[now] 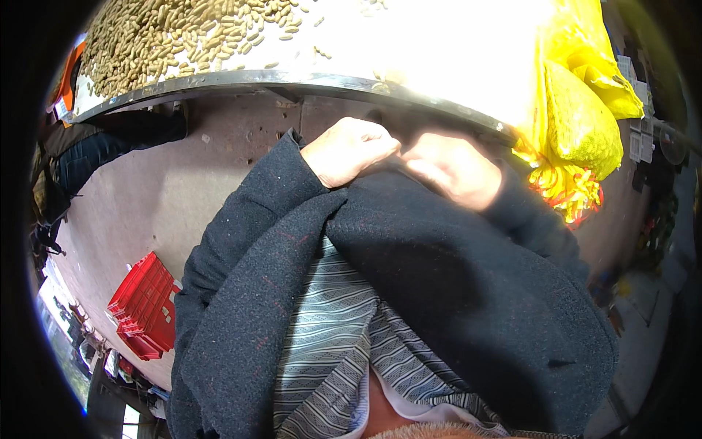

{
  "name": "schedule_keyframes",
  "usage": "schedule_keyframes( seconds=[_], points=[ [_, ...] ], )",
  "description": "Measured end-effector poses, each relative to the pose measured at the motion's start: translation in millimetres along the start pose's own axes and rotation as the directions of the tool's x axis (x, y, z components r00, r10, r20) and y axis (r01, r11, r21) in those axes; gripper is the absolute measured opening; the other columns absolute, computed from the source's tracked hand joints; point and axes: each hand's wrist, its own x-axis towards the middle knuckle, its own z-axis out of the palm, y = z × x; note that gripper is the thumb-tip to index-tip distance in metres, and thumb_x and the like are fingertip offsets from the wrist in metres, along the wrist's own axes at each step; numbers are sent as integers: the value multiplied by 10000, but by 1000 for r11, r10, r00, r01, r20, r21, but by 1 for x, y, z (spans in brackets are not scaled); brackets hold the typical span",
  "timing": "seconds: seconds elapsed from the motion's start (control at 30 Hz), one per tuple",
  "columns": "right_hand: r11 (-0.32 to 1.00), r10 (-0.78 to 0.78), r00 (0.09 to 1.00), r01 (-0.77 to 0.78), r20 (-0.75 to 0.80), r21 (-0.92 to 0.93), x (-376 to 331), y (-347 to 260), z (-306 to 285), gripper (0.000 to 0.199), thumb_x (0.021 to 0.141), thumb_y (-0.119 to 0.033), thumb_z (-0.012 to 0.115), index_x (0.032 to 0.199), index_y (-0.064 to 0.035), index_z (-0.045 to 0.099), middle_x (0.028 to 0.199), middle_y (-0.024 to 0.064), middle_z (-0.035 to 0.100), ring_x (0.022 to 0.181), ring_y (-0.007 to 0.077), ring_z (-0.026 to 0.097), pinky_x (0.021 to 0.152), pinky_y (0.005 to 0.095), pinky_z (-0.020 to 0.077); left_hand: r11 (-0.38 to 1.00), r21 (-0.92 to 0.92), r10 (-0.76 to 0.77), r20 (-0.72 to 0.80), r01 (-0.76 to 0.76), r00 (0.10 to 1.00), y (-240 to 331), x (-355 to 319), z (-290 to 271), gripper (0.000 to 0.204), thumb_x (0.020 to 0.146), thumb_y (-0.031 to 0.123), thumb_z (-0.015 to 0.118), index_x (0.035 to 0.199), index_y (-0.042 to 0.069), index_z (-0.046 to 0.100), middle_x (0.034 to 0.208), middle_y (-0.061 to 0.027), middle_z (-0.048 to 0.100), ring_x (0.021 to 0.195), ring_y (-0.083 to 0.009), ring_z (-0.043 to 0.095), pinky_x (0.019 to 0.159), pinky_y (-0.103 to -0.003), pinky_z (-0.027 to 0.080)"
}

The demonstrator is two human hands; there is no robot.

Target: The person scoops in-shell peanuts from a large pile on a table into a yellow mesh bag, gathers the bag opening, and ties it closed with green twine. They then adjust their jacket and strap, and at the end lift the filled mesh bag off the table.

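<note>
My left hand [349,151] and my right hand [459,170] are close together in front of my body, just short of the table edge. Both have their fingers closed on the upper edge of my dark grey jacket [417,219], which is pulled outward. Exactly what lies between the fingertips is too small to make out. The jacket hangs apart in front, with a striped shirt [329,293] showing underneath. Strong light washes out part of my right hand.
Ahead stands a white table [439,44] with a metal rim, many peanuts in shells [197,33] spread on its left. Yellow woven sacks [585,110] are at the right. Red crates [148,307] stand on the floor at left, below another person's legs [95,157].
</note>
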Motion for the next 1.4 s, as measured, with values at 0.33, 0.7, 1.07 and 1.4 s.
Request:
schedule_keyframes(
  seconds=[0.33,0.7,1.07,1.4],
  points=[
    [860,-149,989,129,-1,-494,9,-12,5,178,899,-189,635,852,-35,560,725,95,571,619,264,612,566,360,519,993,-88,-75,-7,75,997,1,1,-1,269,986,262,594,967,14,697,750,42,560,647,-48,430,584,-208,359],
    [827,-215,968,251,131,-503,-3,-11,-18,134,863,-173,618,800,-65,571,697,92,560,647,255,615,591,383,508,994,60,-102,117,95,988,7,3,-1,273,986,256,577,928,7,673,724,40,555,650,-49,447,593,-227,395],
    [863,-100,992,124,75,-490,-28,-2,-26,133,778,-118,666,747,-86,541,673,71,550,595,246,592,544,366,482,989,120,-114,208,91,971,15,10,1,306,995,287,598,928,-5,660,760,30,580,696,-59,477,653,-243,435],
    [832,-127,992,114,13,-543,-27,-1,-38,164,728,-119,689,721,-117,525,686,50,531,633,245,597,577,374,478,898,375,-356,310,231,881,38,54,3,377,962,376,627,725,85,657,599,66,510,545,-49,396,528,-267,348]
  ],
)
